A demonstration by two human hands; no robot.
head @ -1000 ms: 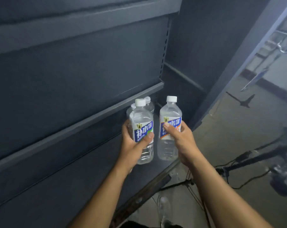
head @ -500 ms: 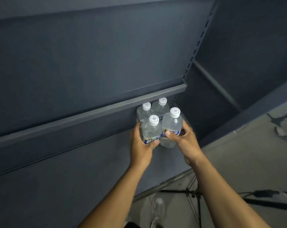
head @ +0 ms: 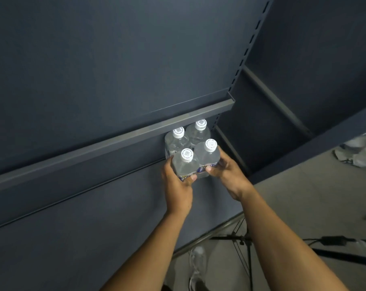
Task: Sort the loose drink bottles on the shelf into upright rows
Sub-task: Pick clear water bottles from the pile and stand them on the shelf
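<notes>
- Left hand [head: 178, 183] wraps front-left bottle [head: 185, 163]; right hand [head: 226, 171] wraps front-right bottle [head: 208, 155].
- Both upright, frame centre, touching two rear bottles [head: 179, 139] under the shelf lip [head: 115, 139].

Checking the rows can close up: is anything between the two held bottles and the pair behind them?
Nothing visible. Left hand holds the front-left bottle, right hand the front-right bottle, directly before the back pair.
</notes>
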